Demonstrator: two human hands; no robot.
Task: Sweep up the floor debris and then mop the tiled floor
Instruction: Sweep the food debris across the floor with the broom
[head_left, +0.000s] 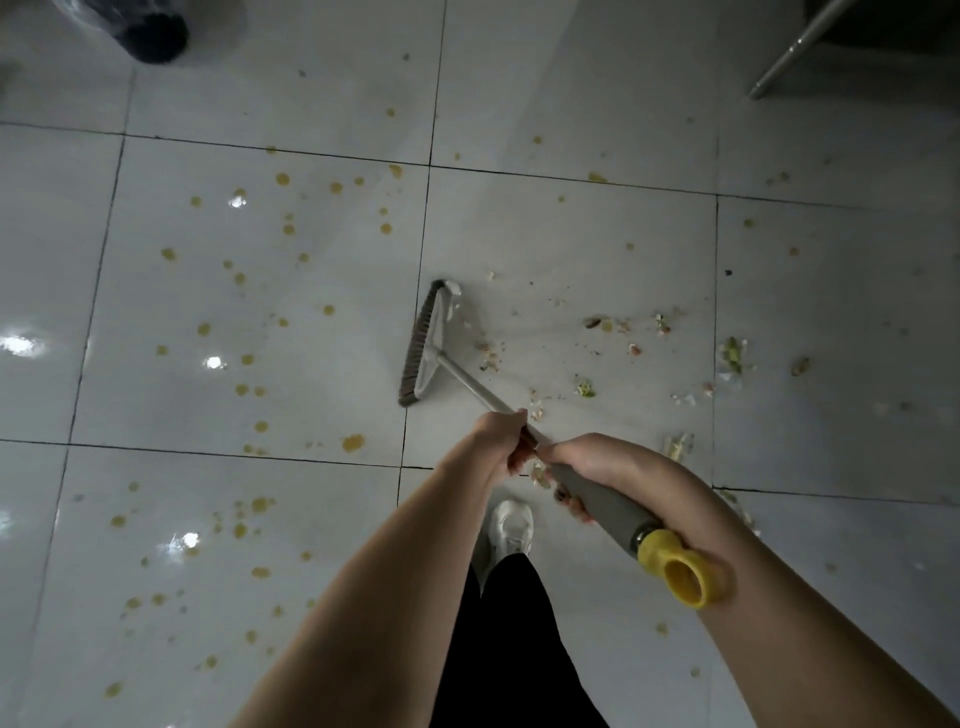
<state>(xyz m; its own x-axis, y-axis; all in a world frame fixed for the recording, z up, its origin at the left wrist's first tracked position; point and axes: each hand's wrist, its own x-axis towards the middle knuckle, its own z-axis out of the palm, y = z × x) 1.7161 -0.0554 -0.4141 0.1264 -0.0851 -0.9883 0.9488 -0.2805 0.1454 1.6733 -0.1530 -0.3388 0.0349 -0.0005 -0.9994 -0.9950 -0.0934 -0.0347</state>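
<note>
Broom (422, 347) shaft hidden where left hand (500, 437) and right hand (602, 463) grip it.

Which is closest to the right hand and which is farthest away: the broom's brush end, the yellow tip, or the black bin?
Starting from the right hand:
1. yellow tip of the broom handle, right behind the hand, by the wrist.
2. brush end, ahead and to the left, down on the floor.
3. black bin, far off in the top left corner.
</note>
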